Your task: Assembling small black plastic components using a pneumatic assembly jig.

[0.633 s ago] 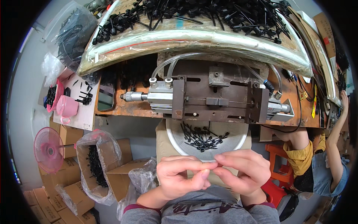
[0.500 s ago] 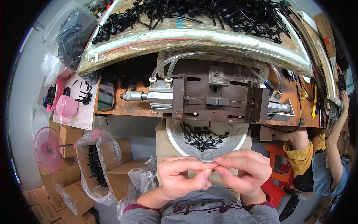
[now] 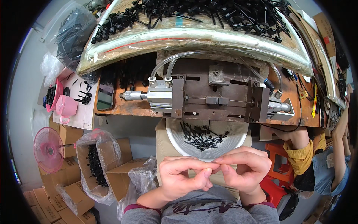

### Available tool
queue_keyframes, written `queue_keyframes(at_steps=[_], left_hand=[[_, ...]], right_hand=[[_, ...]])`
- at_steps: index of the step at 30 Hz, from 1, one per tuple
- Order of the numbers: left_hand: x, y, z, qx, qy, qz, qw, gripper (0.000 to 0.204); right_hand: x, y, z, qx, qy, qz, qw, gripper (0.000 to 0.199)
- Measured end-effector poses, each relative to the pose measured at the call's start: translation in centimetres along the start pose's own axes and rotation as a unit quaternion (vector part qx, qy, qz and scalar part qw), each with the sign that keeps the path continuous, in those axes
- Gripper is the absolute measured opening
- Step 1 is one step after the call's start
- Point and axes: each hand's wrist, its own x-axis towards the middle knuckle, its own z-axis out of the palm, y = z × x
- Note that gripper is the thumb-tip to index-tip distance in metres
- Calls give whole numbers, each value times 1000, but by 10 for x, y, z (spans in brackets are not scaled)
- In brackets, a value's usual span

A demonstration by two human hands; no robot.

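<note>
Two hands meet fingertip to fingertip below the white bowl (image 3: pixel 175 140) of black parts: left hand (image 3: pixel 184 177) and right hand (image 3: pixel 244 170) pinch something too small to tell.

Brown cardboard boxes (image 3: pixel 59 186) stacked lower left; clear plastic bags (image 3: pixel 95 160) of black parts beside them; another bag (image 3: pixel 71 31) upper left.

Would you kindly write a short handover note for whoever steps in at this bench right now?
Left hand and right hand: fingertips pinched together in front of the body; anything held is too small to tell.
White bowl below the pneumatic press holds a small pile of black plastic parts.
Many more black parts lie on the upper shelf.
Done and left: cannot tell.
</note>
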Motion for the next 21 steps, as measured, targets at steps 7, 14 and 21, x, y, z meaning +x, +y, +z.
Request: queue_keyframes(at_steps=[7, 14, 21], left_hand=[[-2, -5, -3, -3, -5, 6, 1000, 14], [-1, 5, 1, 58, 5, 8, 998, 12], [-2, -8, -4, 109, 8, 108, 988, 13]], right_hand=[[-1, -1, 2, 10, 11, 16, 1000, 19], [11, 2, -11, -22, 68, 3, 997, 17], [99, 6, -59, -216, 149, -109, 959, 17]])
